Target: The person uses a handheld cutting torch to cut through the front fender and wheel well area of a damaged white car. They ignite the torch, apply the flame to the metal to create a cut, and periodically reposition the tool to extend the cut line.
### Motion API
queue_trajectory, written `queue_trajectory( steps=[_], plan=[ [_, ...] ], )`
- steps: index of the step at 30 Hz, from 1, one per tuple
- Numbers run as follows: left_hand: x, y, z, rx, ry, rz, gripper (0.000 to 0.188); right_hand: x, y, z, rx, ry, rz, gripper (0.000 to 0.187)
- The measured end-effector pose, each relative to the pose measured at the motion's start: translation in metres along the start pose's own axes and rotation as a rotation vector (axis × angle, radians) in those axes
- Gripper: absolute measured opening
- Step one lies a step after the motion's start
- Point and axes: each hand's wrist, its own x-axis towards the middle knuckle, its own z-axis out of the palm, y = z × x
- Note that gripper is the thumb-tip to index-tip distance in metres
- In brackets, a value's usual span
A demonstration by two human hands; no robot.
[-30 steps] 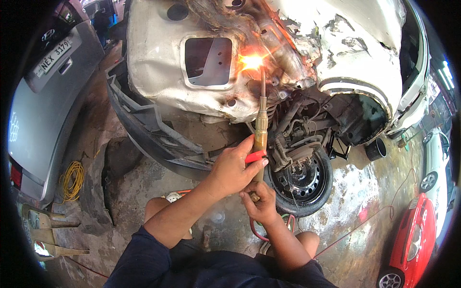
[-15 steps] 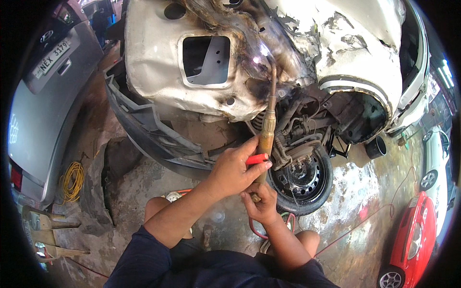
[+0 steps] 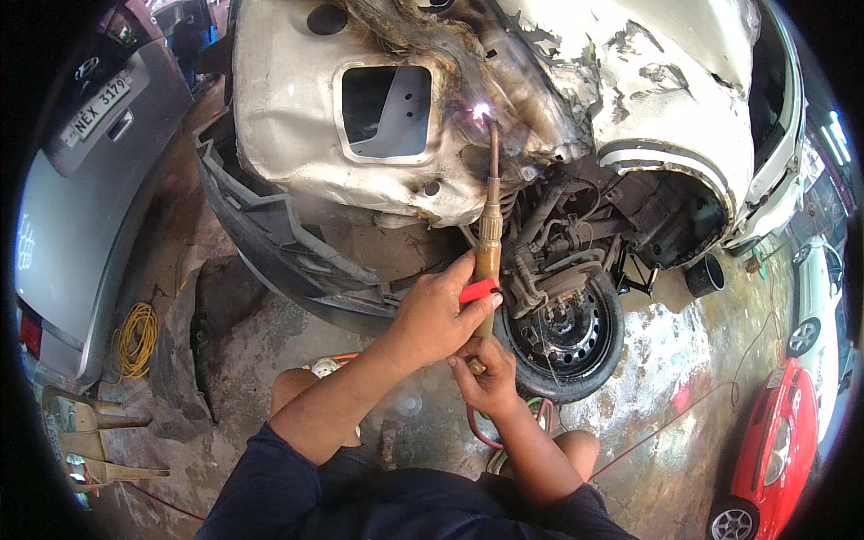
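Note:
My left hand [image 3: 434, 317] is closed round the middle of a brass gas torch [image 3: 489, 252]. A short red stick, shaped like a lighter [image 3: 478, 290], is also held in it, by the thumb and forefinger. Behind it, my right hand [image 3: 489, 378] grips the torch's rear end, fingers at a valve knob. The bent torch tip points up at a scorched seam of the bare car body panel [image 3: 292, 126]. A bright spot of light [image 3: 481, 111] glows at that tip, hiding the metal right behind it.
Below the panel lie a wheel [image 3: 567, 342] and exposed suspension parts. A loose dark bumper [image 3: 270, 252] curves under the panel's left side. A grey car [image 3: 85, 207] and coiled yellow cord [image 3: 137, 342] are at left. A red bumper [image 3: 765, 445] stands at lower right.
The torch has shifted slightly left in both hands, its tip moving from the right side of the scorched area toward the seam. The glow is now brighter and more compact.

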Motion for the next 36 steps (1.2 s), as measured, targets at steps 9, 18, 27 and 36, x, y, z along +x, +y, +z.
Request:
queue_trajectory(
  steps=[9,18,27,36],
  plan=[
    [0.0013,0.0016,-0.0001,0.002,-0.017,-0.040,0.066,0.0012,0.0019,-0.0018,-0.029,-0.004,-0.028,0.022],
    [0.0012,0.0010,0.0006,-0.003,0.007,-0.020,0.067,0.0010,0.0020,-0.0010,-0.004,-0.012,-0.014,0.020],
    [0.0017,0.0017,0.0007,-0.014,-0.007,-0.027,0.067,-0.0007,0.0039,-0.0001,0.009,-0.016,0.021,0.021],
    [0.0024,0.0003,0.0018,-0.007,0.004,-0.027,0.067,0.0008,0.0036,-0.0006,-0.009,-0.003,-0.013,0.021]
  ],
)
